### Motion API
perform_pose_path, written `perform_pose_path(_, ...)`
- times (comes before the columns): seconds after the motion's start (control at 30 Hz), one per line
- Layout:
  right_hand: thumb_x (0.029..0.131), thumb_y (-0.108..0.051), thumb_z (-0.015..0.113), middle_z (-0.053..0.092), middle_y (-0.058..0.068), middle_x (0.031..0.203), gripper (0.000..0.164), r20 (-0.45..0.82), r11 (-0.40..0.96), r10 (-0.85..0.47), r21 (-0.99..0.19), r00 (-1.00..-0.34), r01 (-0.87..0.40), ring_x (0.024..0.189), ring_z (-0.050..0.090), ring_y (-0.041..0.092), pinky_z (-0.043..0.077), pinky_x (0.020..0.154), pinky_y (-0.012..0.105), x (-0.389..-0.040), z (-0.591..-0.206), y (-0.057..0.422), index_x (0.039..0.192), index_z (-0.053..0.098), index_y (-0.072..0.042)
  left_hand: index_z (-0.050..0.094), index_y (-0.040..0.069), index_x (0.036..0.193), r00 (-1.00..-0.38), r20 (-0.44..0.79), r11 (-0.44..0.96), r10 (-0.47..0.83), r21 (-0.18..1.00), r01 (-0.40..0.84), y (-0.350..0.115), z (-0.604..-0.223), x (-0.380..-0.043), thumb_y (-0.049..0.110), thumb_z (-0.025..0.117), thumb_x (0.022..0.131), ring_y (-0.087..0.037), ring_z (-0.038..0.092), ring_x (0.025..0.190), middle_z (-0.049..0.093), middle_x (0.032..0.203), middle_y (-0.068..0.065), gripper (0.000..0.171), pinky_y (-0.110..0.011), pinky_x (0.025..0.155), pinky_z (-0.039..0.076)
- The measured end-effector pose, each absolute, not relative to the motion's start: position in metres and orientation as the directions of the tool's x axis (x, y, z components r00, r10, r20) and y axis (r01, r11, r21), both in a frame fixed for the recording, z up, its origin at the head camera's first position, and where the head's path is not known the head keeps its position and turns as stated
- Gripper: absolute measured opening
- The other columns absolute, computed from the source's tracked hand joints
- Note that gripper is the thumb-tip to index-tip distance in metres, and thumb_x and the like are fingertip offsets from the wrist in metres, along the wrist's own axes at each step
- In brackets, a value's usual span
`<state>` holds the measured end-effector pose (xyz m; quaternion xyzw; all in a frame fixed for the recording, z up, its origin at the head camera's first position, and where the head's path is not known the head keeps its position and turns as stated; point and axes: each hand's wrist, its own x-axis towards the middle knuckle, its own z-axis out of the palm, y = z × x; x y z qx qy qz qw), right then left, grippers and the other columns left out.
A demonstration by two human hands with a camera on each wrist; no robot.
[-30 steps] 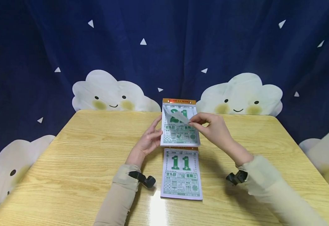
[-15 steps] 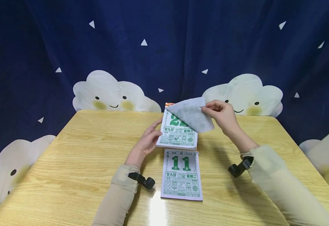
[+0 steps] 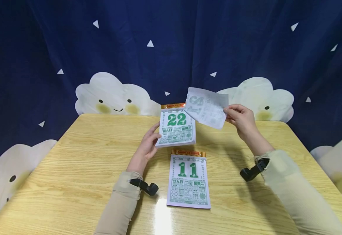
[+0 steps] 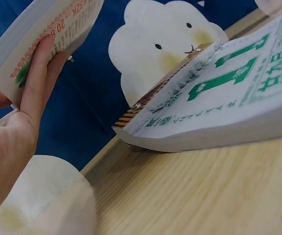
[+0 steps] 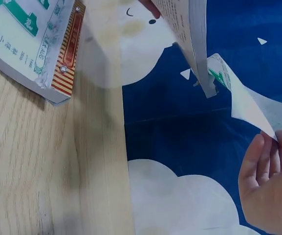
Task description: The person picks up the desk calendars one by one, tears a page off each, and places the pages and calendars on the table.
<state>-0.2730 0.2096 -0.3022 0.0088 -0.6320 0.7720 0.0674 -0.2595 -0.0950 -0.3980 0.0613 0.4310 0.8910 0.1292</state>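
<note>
A tear-off calendar showing 22 is held up and tilted by my left hand, its thumb over the left edge and its fingers against the printed back. My right hand pinches the edge of a thin calendar sheet, its pale back turned to the head view and a faint reversed 21 showing through. In the head view the sheet's left corner overlaps the calendar's top right. A second calendar showing 11 lies flat on the table nearer to me, touched by neither hand.
The light wooden table ends at a far edge just behind the hands. Beyond it hangs a dark blue curtain with white triangles and smiling clouds. Black wrist cameras sit on both sleeves.
My right hand has lifted the 21 sheet up and rightward, baring the 22 page. My left hand has shifted the upper calendar left, away from the 11 calendar, which has stayed put.
</note>
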Motion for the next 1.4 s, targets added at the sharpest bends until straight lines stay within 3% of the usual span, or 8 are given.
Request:
perform_pose_path(0.37, 0.080, -0.004, 0.066, 0.064, 0.000, 0.072, 0.008, 0.050, -0.205, 0.109, -0.976, -0.993, -0.072, 0.060, 0.064, 0.009, 0.054, 0.060, 0.021, -0.272, -0.304, 0.215, 0.085, 0.061, -0.003, 0.023, 0.015, 0.145, -0.946, 0.020, -0.563, 0.325, 0.807, -0.177, -0.100, -0.395, -0.259, -0.008, 0.035, 0.087, -0.013, 0.064, 0.077, 0.062, 0.101, -0.005, 0.063, -0.022, 0.063, 0.054)
perform_pose_path(0.9, 0.080, -0.005, 0.067, 0.062, -0.001, 0.074, 0.008, 0.045, -0.181, 0.119, -0.981, -0.992, -0.066, 0.061, 0.063, 0.009, 0.054, 0.062, 0.021, -0.272, -0.306, 0.219, 0.085, 0.061, -0.004, 0.021, 0.013, 0.145, -0.942, 0.022, -0.546, 0.334, 0.820, -0.174, -0.102, -0.392, -0.260, -0.008, 0.034, 0.087, -0.014, 0.064, 0.076, 0.062, 0.100, -0.005, 0.063, -0.023, 0.063, 0.055)
perform_pose_path(1.13, 0.079, -0.001, 0.066, 0.063, 0.002, 0.074, 0.006, 0.056, -0.269, 0.111, -0.960, -0.992, -0.084, 0.061, 0.065, 0.011, 0.055, 0.063, 0.023, -0.273, -0.306, 0.227, 0.079, 0.061, -0.003, 0.023, 0.014, 0.145, -0.954, 0.007, -0.552, 0.299, 0.817, -0.167, -0.105, -0.397, -0.262, -0.008, 0.035, 0.087, -0.013, 0.064, 0.079, 0.059, 0.105, -0.006, 0.063, -0.021, 0.065, 0.054)
perform_pose_path(1.4, 0.078, -0.003, 0.068, 0.064, 0.002, 0.073, 0.007, 0.043, -0.264, 0.130, -0.961, -0.991, -0.076, 0.062, 0.065, 0.011, 0.055, 0.062, 0.023, -0.274, -0.308, 0.230, 0.080, 0.062, -0.003, 0.023, 0.014, 0.145, -0.955, -0.004, -0.559, 0.295, 0.811, -0.176, -0.107, -0.396, -0.261, -0.009, 0.035, 0.087, -0.014, 0.063, 0.080, 0.058, 0.106, -0.007, 0.064, -0.021, 0.066, 0.054)
